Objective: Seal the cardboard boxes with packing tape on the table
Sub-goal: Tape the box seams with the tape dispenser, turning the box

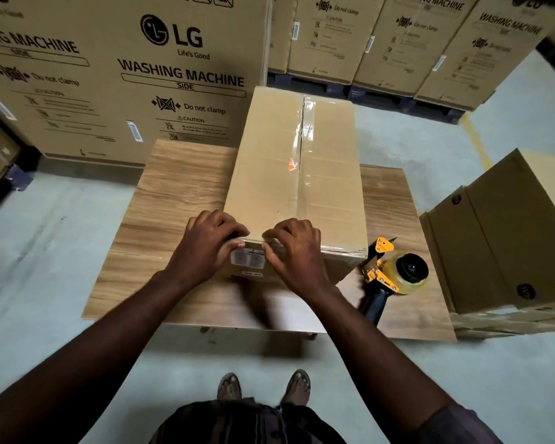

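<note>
Box (330, 174) is stood lengthwise on the worktop (173, 187), its near top edge gripped by curled fingers (228, 230) of left hand (205, 248) and right hand (297, 254), probably so the tape end (255, 241) is pressed flat; tape dispenser (394, 277) laid aside.

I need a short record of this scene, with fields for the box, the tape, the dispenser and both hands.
box: closed cardboard box on the wooden table
tape: clear strip along its top seam
dispenser: lies on the table right of the box, unheld
left hand: fingertips on the box's near top edge
right hand: same edge
</note>
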Demonstrator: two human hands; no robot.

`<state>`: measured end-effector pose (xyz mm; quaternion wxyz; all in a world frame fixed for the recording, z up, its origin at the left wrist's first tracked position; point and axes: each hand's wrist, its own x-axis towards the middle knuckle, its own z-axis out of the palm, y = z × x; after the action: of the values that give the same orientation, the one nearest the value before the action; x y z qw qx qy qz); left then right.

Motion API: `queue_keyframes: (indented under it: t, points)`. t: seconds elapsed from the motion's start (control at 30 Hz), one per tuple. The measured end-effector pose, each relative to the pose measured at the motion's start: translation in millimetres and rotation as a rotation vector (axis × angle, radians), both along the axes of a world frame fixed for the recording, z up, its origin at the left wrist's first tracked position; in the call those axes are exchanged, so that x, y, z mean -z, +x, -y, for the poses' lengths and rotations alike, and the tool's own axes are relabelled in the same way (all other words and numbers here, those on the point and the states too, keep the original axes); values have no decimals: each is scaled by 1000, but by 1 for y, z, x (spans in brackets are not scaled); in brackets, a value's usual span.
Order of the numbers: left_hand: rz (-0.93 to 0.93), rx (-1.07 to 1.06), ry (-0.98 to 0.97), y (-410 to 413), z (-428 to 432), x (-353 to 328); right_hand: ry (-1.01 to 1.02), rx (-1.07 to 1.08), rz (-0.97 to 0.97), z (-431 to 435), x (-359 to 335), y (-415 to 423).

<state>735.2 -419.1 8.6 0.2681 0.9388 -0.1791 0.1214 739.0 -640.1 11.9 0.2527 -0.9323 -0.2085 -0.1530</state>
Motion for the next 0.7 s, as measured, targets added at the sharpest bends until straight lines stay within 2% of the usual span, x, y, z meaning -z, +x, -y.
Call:
queue_keyframes:
  t: [0.17, 0.27, 0.37, 0.5, 0.57, 0.7]
  points:
    - [-37, 19, -86, -4, -11, 8, -14, 26, -9, 1, 8, -8]
    - [-43, -31, -232, -7, -9, 7, -26, 30, -24, -14, -2, -3]
    - [-63, -165, -430, -11, -6, 4, -25, -4, -46, -33, -3, 4]
    - [-302, -430, -750, -21, 6, 20, 76, 116, -93, -47, 2, 0]
    - [-352, -514, -876, -29, 24, 30, 25, 162, -94, -56, -1, -3]
    - [-280, -588, -913, -41, 51, 29, -101, 282, -67, -77, -3, -7]
